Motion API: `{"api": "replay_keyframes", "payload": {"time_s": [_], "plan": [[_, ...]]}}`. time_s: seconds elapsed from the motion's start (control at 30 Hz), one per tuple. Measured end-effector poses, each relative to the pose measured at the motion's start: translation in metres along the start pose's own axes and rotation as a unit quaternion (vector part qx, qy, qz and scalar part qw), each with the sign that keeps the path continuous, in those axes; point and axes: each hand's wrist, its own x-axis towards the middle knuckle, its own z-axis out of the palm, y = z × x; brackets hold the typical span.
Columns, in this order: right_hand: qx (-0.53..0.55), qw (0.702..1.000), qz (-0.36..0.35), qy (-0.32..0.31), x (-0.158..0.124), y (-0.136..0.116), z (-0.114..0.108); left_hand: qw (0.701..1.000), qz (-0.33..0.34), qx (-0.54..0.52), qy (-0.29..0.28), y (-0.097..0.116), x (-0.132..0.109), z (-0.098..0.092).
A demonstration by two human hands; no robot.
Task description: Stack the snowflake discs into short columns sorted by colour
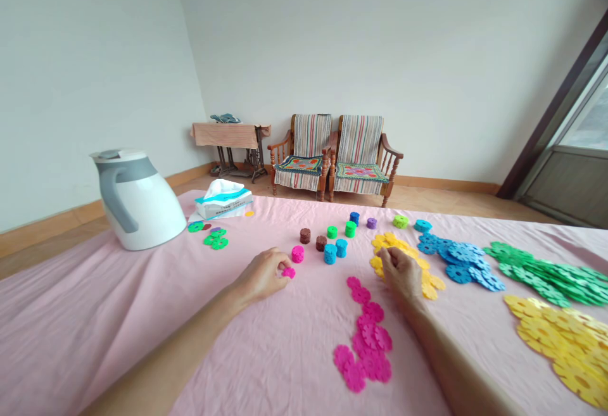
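Note:
My left hand (264,275) rests on the pink tablecloth (142,315) with its fingers pinched on a pink snowflake disc (288,271), just in front of a small pink stack (297,253). My right hand (400,271) is curled over the near edge of a pile of yellow discs (427,280), fingers closed; what they hold is hidden. A trail of loose pink discs (367,337) lies between my forearms. Short stacks in brown, blue, green and purple (332,242) stand behind my hands.
A white electric kettle (135,197) and a tissue pack (224,201) stand at the left. Piles of blue discs (458,256), green discs (546,273) and more yellow discs (565,346) lie at the right. Two wooden chairs (335,156) stand by the far wall.

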Motion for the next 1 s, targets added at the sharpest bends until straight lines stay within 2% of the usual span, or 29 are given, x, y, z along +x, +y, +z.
{"api": "replay_keyframes", "payload": {"time_s": [0.17,0.27,0.33,0.47,0.57,0.73,0.87,1.0], "plan": [[-0.001,1.000,-0.001,-0.003,0.000,0.001,0.001,0.998,-0.008,0.059,-0.005,-0.001,-0.004,-0.012],[0.010,1.000,-0.004,0.001,0.001,0.002,0.001,0.999,0.007,0.036,0.014,0.017,-0.006,-0.019],[0.012,1.000,-0.008,0.007,0.001,0.003,0.002,0.998,0.056,-0.014,-0.015,0.036,-0.005,-0.019],[0.014,1.000,-0.014,0.012,0.002,0.004,0.004,0.977,0.176,-0.038,-0.110,0.073,0.005,-0.003],[0.015,1.000,-0.016,0.019,0.002,0.004,0.004,0.964,0.235,0.002,-0.121,0.088,0.018,0.017],[0.017,0.999,-0.021,0.025,0.003,0.004,0.005,0.946,0.274,0.103,-0.141,0.097,0.042,0.038],[0.023,0.999,-0.012,0.020,0.003,0.003,0.005,0.931,0.302,0.120,-0.166,0.100,0.052,0.037],[0.022,1.000,-0.005,0.013,0.003,0.002,0.003,0.940,0.290,0.091,-0.153,0.101,0.051,0.037]]}}
